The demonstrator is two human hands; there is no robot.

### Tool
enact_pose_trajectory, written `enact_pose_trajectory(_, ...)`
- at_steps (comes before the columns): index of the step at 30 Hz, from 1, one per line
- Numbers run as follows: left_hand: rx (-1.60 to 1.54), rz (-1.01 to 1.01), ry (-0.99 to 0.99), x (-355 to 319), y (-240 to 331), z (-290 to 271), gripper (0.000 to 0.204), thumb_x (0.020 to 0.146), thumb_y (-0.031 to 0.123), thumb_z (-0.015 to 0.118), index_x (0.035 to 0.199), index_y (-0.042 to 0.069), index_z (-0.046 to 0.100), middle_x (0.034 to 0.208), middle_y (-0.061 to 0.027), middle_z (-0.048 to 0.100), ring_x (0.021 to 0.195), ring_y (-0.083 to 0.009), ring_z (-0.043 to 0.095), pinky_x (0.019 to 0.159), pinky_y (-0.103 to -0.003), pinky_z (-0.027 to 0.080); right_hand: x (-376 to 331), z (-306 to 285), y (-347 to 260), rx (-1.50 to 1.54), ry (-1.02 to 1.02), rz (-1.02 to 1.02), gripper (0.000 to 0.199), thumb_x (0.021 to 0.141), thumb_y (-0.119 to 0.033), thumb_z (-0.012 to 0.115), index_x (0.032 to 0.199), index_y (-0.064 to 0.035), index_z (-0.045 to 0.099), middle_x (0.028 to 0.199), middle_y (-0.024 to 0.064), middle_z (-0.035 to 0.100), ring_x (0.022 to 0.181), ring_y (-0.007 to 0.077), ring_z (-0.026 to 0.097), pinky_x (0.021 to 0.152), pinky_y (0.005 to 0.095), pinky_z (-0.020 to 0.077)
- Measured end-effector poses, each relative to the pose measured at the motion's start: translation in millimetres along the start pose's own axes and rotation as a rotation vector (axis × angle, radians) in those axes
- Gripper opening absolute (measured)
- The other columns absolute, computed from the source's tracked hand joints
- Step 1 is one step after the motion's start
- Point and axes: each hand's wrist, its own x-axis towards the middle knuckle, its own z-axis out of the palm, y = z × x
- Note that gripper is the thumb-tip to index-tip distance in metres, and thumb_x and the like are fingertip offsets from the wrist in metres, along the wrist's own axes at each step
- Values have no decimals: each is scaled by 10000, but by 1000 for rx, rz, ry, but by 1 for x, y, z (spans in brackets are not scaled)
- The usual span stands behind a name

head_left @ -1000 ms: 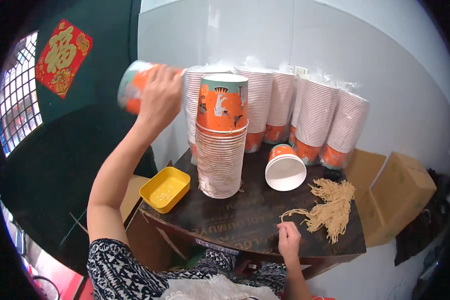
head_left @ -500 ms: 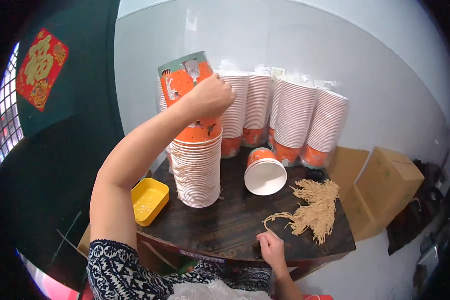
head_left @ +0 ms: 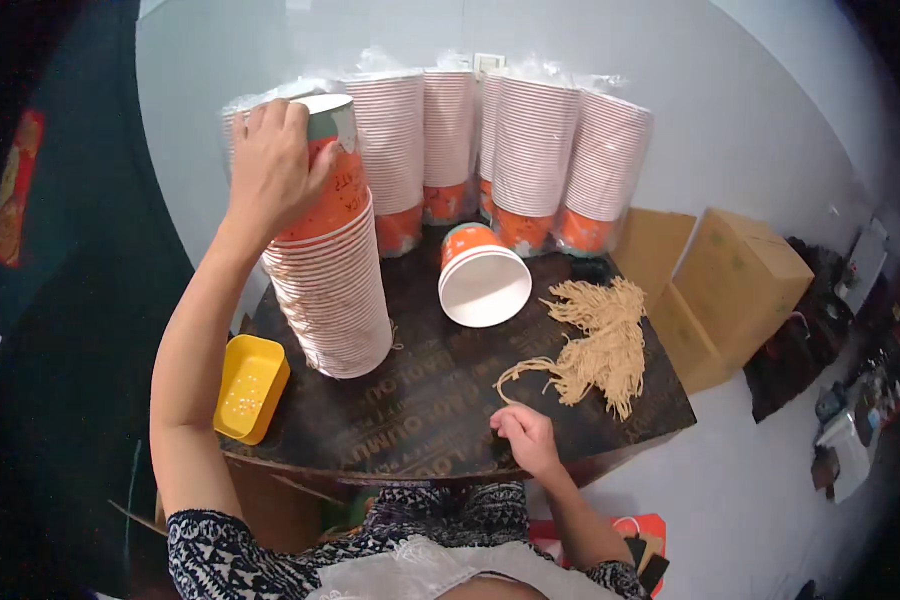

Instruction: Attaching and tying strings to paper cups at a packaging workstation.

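Observation:
Near the table's left side stands a tall stack of upside-down paper cups (head_left: 332, 305), white rims piled up and twine strands showing between them. My left hand (head_left: 275, 170) is wrapped round the upper end of the topmost orange and green paper cup (head_left: 338, 205), which sits rim-down on the stack. By the front edge, my closed right hand (head_left: 525, 438) is at the loose end of a strand of tan twine; its fingertips are partly hidden. That strand leads to a bundle of tan twine (head_left: 610, 345) at the right. Two or so nested cups (head_left: 485, 285) lie on their side in the middle.
Several plastic-wrapped cup stacks (head_left: 535, 150) line the wall at the back. A yellow tray (head_left: 224, 385) with small white bits stands at the table's left edge. Cardboard boxes (head_left: 745, 290) stand beyond the dark table's (head_left: 430, 420) right side.
My left hand has brought the orange cup down onto the stack from above. The view has shifted, so everything appears higher and further left. My right hand stays by the strand's end.

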Motion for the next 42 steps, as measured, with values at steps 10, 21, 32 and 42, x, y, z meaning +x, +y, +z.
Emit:
enact_pose_trajectory(10, -235, 120, 412, -40, 41, -1, 474, 655, 74, 747, 1081, -12, 556, 1096, -192, 544, 1038, -385, 533, 910, -487, 436, 51, -17, -13, -229, 200, -150, 76, 916, -22, 571, 959, 14, 622, 827, 61, 621, 718, 119, 582, 650, 259, 471)
enact_pose_trajectory(21, -949, -927, -436, -183, 210, 152, 309, 805, 92, 650, 1042, -16, 482, 1002, -253, 563, 911, -443, 594, 801, -506, 483, 204, -45, 61, -462, 463, -219, 274, 820, -30, 659, 1062, 15, 537, 1014, 167, 556, 899, 289, 586, 797, 390, 488)
enact_pose_trajectory(32, -903, -1018, -195, -203, 221, 179, 148, 797, 92, 642, 776, 10, 521, 733, -194, 612, 689, -388, 633, 628, -463, 486, 203, -34, 73, -419, 469, -178, 129, 883, -81, 639, 939, 6, 562, 736, 94, 582, 638, 197, 577, 617, 338, 475)
enact_pose_trajectory(42, -1150, -970, -310, -196, 217, 139, 435, 776, 111, 541, 1186, -32, 540, 932, -199, 649, 692, -270, 630, 709, -400, 505, 183, -31, 49, 149, 184, 94, 239, 889, 28, 456, 1126, 41, 485, 716, 95, 604, 471, 140, 556, 368, 254, 409)
